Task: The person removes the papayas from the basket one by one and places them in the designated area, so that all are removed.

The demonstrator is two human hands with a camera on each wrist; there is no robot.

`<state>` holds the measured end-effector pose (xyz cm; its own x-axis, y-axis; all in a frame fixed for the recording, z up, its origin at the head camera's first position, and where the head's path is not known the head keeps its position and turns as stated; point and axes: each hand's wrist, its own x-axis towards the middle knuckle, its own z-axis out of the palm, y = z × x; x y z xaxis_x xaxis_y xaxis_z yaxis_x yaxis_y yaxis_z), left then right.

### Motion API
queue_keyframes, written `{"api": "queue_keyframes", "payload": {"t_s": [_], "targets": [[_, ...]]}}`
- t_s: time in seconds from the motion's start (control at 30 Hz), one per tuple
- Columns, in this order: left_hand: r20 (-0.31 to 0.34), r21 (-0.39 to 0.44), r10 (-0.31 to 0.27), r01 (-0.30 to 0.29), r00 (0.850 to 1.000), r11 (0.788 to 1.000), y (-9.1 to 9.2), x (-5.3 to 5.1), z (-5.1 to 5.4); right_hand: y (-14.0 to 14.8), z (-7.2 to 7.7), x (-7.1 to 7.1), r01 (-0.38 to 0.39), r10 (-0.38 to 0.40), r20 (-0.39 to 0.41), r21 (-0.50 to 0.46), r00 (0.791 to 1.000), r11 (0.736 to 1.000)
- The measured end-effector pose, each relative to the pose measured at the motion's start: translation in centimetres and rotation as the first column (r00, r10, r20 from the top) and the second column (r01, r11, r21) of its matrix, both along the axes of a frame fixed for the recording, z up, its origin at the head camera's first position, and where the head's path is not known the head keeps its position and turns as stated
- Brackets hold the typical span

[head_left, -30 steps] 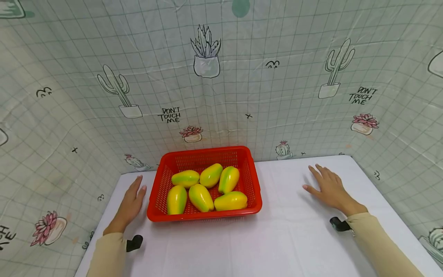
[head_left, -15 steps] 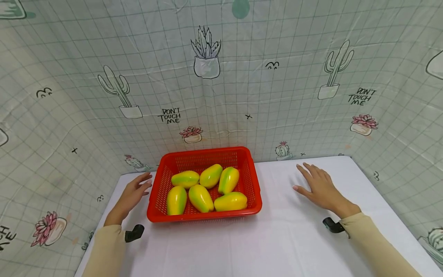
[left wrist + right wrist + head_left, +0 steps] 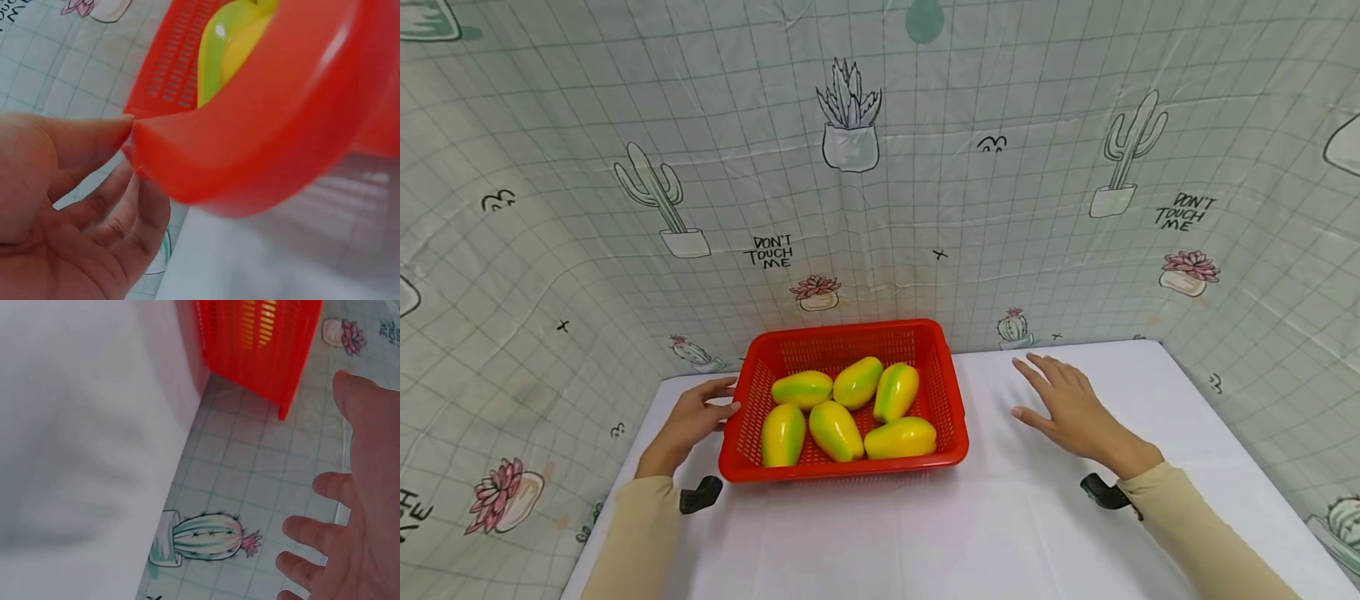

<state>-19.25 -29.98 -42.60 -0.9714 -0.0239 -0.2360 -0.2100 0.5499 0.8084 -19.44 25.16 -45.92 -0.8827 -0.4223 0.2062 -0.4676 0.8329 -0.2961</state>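
Moved: since a second ago, the left hand (image 3: 694,415) has come in to the near side of the red basket (image 3: 850,471), and the right hand (image 3: 1075,417) has shifted inward too; basket and fruits (image 3: 835,431) lie where they were.
Left hand: thumb tip touching the rim, fingers bent beneath it, their tips partly hidden; whether they pinch it, I cannot tell.
Right hand: fingers and thumb spread, holding nothing, over the white tabletop (image 3: 880,542), apart from the basket.
Basket: between the two hands, much closer to the left; upright, its slotted walls touched at the left hand's side only.
Fruits: six, smooth, yellow and green, inside the basket, between the hands; three in a row farther from the person, three nearer.
Sleeves: beige (image 3: 1202,533), behind each hand.
Wrists: a small black device (image 3: 702,495) on the inner side of the left, a similar one on the right.
Backdrop: a checked cloth (image 3: 895,208) with cactus drawings, beyond both hands and along their outer sides.
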Motion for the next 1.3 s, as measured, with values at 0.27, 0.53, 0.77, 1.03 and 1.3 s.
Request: {"api": "queue_keyframes", "payload": {"t_s": [0.27, 0.53, 0.77, 1.03, 1.3], "targets": [[0.064, 0.078, 0.027, -0.032, 0.998, 0.996, -0.3, -0.1, 0.0, -1.8, 0.9, 0.3, -0.061, 0.061, -0.020, -0.001, 0.998, 0.998], [0.129, 0.128, 0.072, -0.088, 0.989, 0.988, -0.3, -0.2, -0.1, -4.7, 2.4, -0.3, -0.163, 0.164, -0.041, 0.017, 0.986, 0.986], [0.155, 0.140, 0.110, -0.132, 0.982, 0.981, 0.1, -0.2, 0.0, -7.8, 3.3, -1.0, -0.290, 0.292, -0.039, 0.051, 0.956, 0.956], [0.165, 0.150, 0.132, -0.158, 0.977, 0.976, 0.3, -0.2, -0.1, -10.8, 3.7, -2.6, -0.444, 0.450, -0.019, 0.138, 0.893, 0.886], [0.167, 0.151, 0.147, -0.173, 0.975, 0.973, 0.3, -0.3, -0.1, -12.6, 4.2, -3.7, -0.531, 0.533, 0.069, 0.258, 0.843, 0.807]]}}
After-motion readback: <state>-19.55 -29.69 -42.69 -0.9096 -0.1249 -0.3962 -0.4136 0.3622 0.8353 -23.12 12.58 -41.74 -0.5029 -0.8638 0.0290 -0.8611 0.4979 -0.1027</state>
